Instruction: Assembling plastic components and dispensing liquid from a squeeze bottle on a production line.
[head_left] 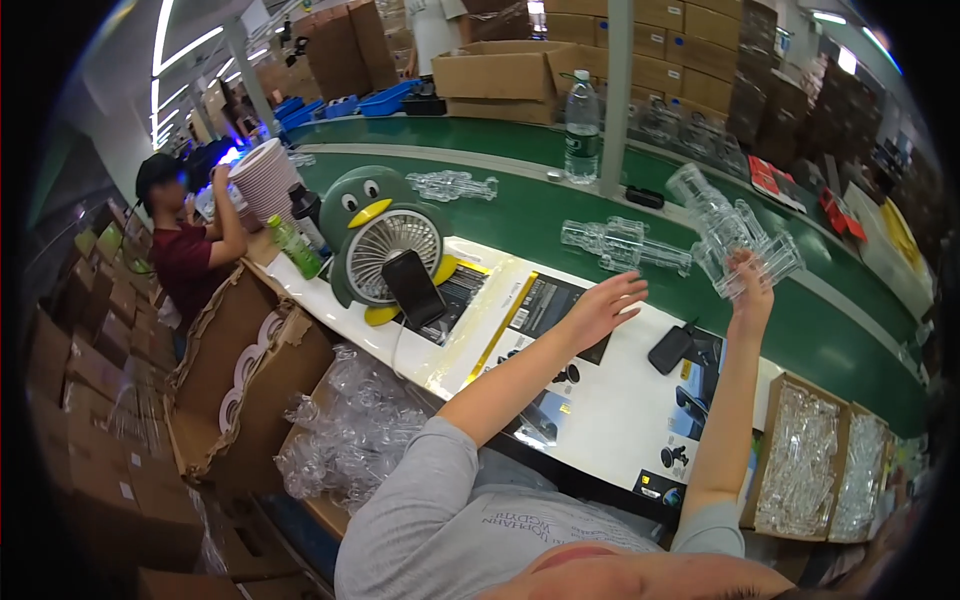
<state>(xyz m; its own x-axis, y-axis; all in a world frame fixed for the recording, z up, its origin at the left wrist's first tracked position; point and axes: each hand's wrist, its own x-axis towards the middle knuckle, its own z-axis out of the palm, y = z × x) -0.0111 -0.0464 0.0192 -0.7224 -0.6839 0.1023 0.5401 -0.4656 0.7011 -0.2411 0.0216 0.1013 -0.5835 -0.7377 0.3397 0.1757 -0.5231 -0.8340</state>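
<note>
My right hand [748,285] grips a clear plastic toy gun [730,220] by its lower part and holds it up above the green conveyor belt [540,205]. Over the white worktop, my left hand [608,308] is open, with its fingers stretched toward the right and nothing in them. Just beyond those fingers, a similar clear plastic piece [625,243] lies on the belt. Another one [452,186] rests farther left, behind the penguin-shaped fan [385,235].
A phone [413,287] leans against the fan. On the worktop lies a black charger-like block [672,348]. Boxes of clear parts [797,455] stand at right; bagged clear pieces [350,430] fill a carton at left. A water bottle [581,128] stands by a post. A co-worker [190,220] works far left.
</note>
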